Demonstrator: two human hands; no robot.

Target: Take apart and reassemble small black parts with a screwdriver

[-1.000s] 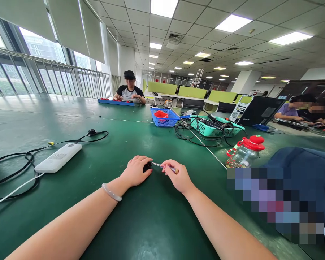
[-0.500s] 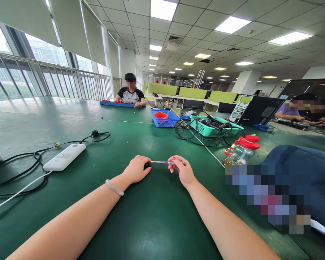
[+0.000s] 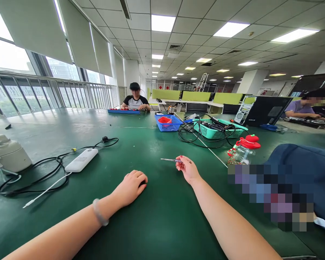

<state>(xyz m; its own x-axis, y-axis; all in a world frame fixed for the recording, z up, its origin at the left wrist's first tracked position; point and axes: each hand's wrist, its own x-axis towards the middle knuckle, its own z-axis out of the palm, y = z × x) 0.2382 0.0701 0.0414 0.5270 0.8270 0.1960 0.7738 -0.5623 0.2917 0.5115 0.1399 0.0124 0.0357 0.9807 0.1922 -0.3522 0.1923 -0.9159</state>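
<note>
A slim screwdriver [image 3: 170, 160] with a thin metal shaft and a see-through handle is pinched between the fingers of my right hand [image 3: 189, 169]. Its tip points left, above the green table. My left hand [image 3: 132, 187], with a pale bangle at the wrist, rests low over the tabletop, palm down and fingers curled. What lies under those fingers is hidden. The shaft and my left hand are apart.
On the left are a white power bank [image 3: 81, 160], black cables [image 3: 52, 177] and a cream bottle [image 3: 9, 155]. Beyond my hands stand a blue basket [image 3: 168, 126] and a green cable basket [image 3: 215, 133]. A red-lidded jar [image 3: 243, 153] and dark blue bag [image 3: 300, 162] stand right.
My left hand has moved down and left, away from the screwdriver tip; the dark object that showed in it is now out of sight. The screwdriver stays in my right hand, slightly farther right.
</note>
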